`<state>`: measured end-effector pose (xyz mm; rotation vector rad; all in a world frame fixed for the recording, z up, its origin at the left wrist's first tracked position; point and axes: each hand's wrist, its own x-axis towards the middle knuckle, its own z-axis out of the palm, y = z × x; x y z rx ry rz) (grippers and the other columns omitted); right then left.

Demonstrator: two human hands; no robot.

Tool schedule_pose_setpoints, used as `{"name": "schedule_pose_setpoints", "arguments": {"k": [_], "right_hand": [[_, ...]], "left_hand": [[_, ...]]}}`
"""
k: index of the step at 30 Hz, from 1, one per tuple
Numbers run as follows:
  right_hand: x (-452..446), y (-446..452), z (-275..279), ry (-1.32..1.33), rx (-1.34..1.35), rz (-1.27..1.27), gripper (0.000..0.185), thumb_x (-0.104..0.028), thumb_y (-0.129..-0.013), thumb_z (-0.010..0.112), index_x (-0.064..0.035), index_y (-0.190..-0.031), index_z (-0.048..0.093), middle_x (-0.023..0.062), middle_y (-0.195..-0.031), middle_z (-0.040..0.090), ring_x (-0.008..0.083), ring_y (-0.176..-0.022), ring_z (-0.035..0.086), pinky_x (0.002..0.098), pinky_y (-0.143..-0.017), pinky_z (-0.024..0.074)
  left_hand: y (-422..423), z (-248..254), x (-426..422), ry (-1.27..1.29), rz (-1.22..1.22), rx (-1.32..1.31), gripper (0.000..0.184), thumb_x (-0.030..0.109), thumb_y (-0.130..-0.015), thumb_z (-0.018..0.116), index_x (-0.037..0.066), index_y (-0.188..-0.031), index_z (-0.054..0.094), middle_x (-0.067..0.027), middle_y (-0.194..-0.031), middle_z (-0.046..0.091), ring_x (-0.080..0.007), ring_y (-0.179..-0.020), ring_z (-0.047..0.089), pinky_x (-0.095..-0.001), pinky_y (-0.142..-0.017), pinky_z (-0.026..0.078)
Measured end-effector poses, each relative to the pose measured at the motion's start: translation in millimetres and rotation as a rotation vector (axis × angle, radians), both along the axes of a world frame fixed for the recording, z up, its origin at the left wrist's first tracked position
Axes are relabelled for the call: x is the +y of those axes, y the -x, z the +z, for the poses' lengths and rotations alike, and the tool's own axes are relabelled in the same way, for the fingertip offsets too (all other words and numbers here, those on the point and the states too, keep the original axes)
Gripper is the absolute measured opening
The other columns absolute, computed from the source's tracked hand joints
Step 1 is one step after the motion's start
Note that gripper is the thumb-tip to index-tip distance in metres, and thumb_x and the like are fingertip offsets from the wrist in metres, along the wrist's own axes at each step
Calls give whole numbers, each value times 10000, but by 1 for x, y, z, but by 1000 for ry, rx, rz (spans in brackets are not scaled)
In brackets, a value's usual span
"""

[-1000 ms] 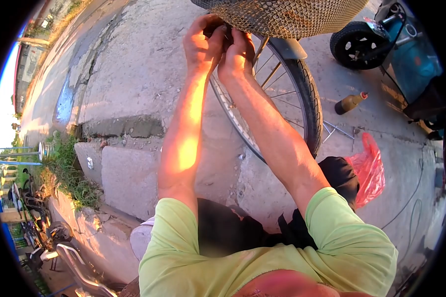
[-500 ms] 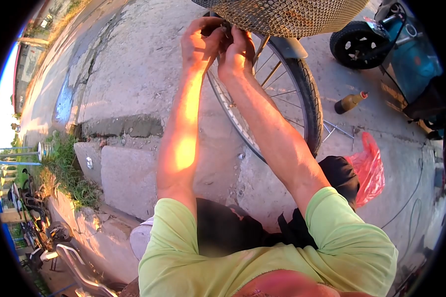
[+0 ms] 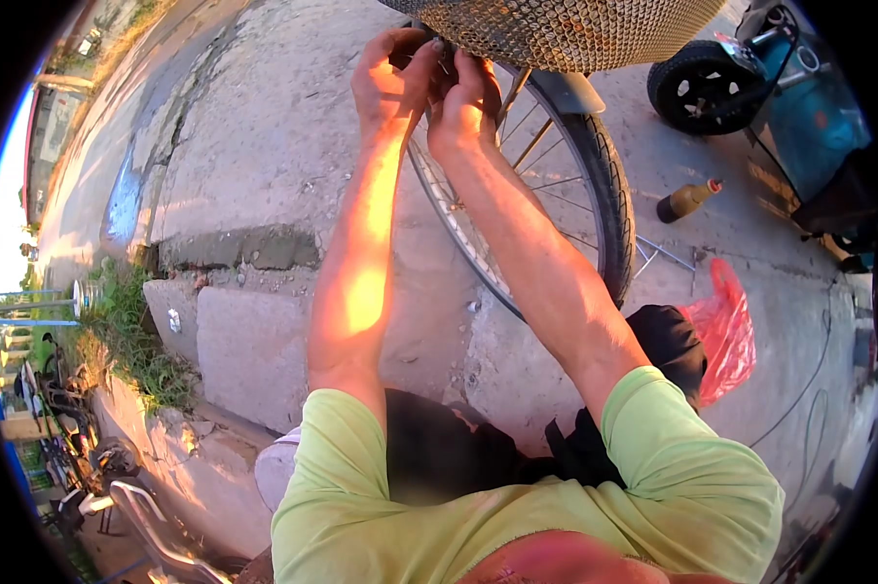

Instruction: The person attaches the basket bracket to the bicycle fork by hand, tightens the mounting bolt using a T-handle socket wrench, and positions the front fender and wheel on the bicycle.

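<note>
My left hand (image 3: 392, 83) and my right hand (image 3: 461, 102) are close together at the far end of my reach, beside a bicycle wheel (image 3: 609, 185). The fingers of both hands are curled around a small dark part under the edge of a metal mesh basket (image 3: 575, 34). Shadow and the fingers cover most of that part, so its kind does not show. My left thumb presses in toward it from the left. Past the wheel's spokes, my right forearm crosses in front of the rim. A mudguard (image 3: 577, 95) covers part of the tyre below the basket.
On the concrete to the right stand a brown bottle (image 3: 687, 201) with a red cap and, lower, a pinkish-red plastic bag (image 3: 726, 336). Thin metal rods (image 3: 665, 255) lie beside the tyre. A teal vehicle (image 3: 814, 127) stands upper right; parked bikes (image 3: 64, 419) are at left.
My left thumb and fingers have shifted slightly at the small dark part. My right hand, the wheel and the basket stay almost where they were.
</note>
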<state>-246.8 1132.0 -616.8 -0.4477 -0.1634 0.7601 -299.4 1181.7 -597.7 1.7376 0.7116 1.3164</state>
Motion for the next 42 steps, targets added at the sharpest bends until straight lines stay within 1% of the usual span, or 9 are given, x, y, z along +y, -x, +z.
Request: {"name": "schedule_pose_setpoints", "arguments": {"k": [4, 7, 10, 13, 17, 20, 31, 37, 42], "right_hand": [[-1, -1, 0, -4, -11, 11, 248, -220, -1015, 516, -58, -1197, 560, 49, -1096, 625, 174, -985, 615, 300, -865, 497], [-6, 3, 4, -4, -22, 0, 238, -217, -1017, 508, -58, -1186, 562, 49, -1088, 627, 174, -980, 616, 296, -850, 496], [-4, 2, 2, 1, -32, 13, 230, -213, -1020, 495, -60, -1176, 566, 47, -1079, 629, 172, -975, 617, 293, -834, 492], [-3, 1, 1, 8, -37, 13, 224, -210, -1022, 485, -63, -1168, 570, 44, -1070, 631, 169, -968, 616, 290, -821, 490], [-3, 2, 2, -3, -41, -4, 218, -215, -1019, 491, -68, -1157, 574, 43, -1060, 632, 165, -959, 613, 289, -813, 489], [-7, 5, 10, 35, -2, 0, 129, -195, -940, 579, -123, -1046, 561, -20, -975, 595, 84, -838, 548, 259, -723, 434], [-5, 4, 7, -8, -6, -2, 158, -218, -951, 583, -107, -1062, 579, 11, -1019, 610, 121, -914, 575, 292, -806, 474], [-4, 6, 8, -23, 36, 3, 235, -275, -984, 558, -58, -1067, 593, 33, -1029, 622, 133, -912, 585, 280, -785, 484], [-3, 5, 6, 36, 12, 23, 321, -337, -994, 538, -31, -1058, 610, 46, -1030, 632, 144, -935, 599, 273, -777, 482]], "left_hand": [[1, 3, -4, 19, 40, 79, 171, 108, -830, 717, 9, -969, 713, -124, -917, 724, -189, -798, 692, -294, -744, 548], [2, 0, -2, -128, 9, 76, 184, 131, -838, 726, 7, -973, 713, -122, -913, 722, -187, -808, 691, -294, -742, 546], [2, -2, 0, -26, -74, -6, 185, 139, -839, 731, 6, -967, 714, -120, -918, 716, -186, -815, 688, -297, -742, 545], [3, 2, 0, 30, -13, 82, 195, 123, -839, 725, -3, -988, 710, -126, -939, 710, -184, -831, 686, -298, -750, 546], [2, 3, -2, -29, 8, 115, 207, 128, -839, 727, -13, -989, 707, -131, -937, 712, -183, -814, 688, -296, -740, 546], [5, 5, -4, -41, -23, 90, 208, 138, -837, 733, -12, -980, 711, -131, -936, 715, -181, -801, 689, -295, -728, 545], [2, 15, -10, 124, -41, 108, 192, 119, -838, 719, -21, -968, 706, -126, -865, 719, -176, -776, 684, -295, -723, 545], [1, 6, -11, -124, 18, 96, 183, 115, -840, 716, -18, -963, 694, -131, -900, 714, -183, -795, 685, -304, -736, 548], [1, 6, -10, -91, 50, 118, 196, 143, -848, 716, -4, -977, 701, -128, -919, 717, -185, -788, 686, -301, -721, 551]]}}
